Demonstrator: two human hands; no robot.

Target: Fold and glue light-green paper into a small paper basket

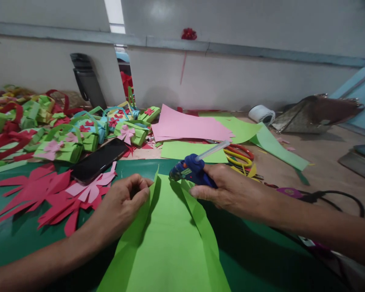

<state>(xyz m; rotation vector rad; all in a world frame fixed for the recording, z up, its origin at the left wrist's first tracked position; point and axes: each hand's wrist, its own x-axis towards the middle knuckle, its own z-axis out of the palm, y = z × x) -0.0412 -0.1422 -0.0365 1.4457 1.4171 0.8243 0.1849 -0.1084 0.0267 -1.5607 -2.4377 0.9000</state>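
Observation:
A long sheet of light green paper (170, 239) lies in front of me, both long sides folded up. My left hand (126, 202) pinches its left flap near the far end between thumb and fingers. In my right hand (225, 188) is a blue hot glue gun (190, 169), a clear glue stick (214, 150) poking out of its back. The gun's nozzle points left, just above the paper's far right corner; whether it touches the paper I cannot tell. My right thumb is close to the right flap.
Red paper flower cutouts (36, 186) and a black phone (100, 160) lie left. Behind them are several small paper baskets (61, 148) and a dark bottle (88, 79). Pink paper (188, 125), scissors with yellow handles (239, 159), a white roll (261, 114) and a black cable (340, 194) are right.

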